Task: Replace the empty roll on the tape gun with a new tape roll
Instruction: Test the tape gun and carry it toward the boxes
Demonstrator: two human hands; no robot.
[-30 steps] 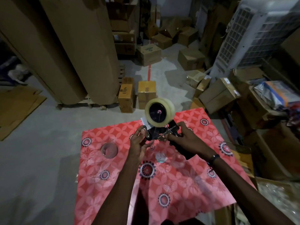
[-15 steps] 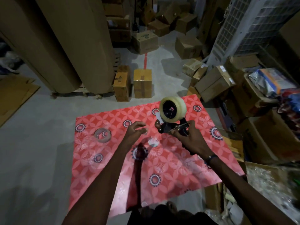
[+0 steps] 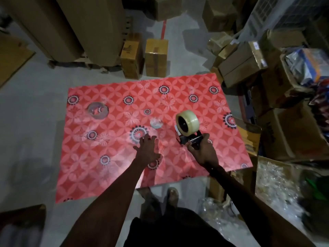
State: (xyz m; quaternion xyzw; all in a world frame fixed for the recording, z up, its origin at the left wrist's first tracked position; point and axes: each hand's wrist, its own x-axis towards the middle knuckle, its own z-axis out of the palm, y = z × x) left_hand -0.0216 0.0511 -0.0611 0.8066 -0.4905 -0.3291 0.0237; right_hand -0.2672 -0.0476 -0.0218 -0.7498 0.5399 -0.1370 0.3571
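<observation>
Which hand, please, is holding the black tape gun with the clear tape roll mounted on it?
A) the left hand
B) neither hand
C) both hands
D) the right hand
D: the right hand grips the black tape gun carrying the clear tape roll, while the left hand is spread open, apart from it, over the red patterned sheet.

A grey concrete floor [image 3: 32, 132] fills the left side of the frame, dim and shadowed toward the lower corners. A red patterned sheet [image 3: 114, 157] lies spread across the centre. At upper left stand tall brown cardboard rolls [image 3: 85, 27], and two small cardboard boxes [image 3: 144, 56] sit upright just beside them. A red floor line [image 3: 163, 30] runs toward the top edge. Heaped cartons [image 3: 249, 57] crowd the right side, with what may be clear plastic wrapping [image 3: 270, 177] at lower right
</observation>
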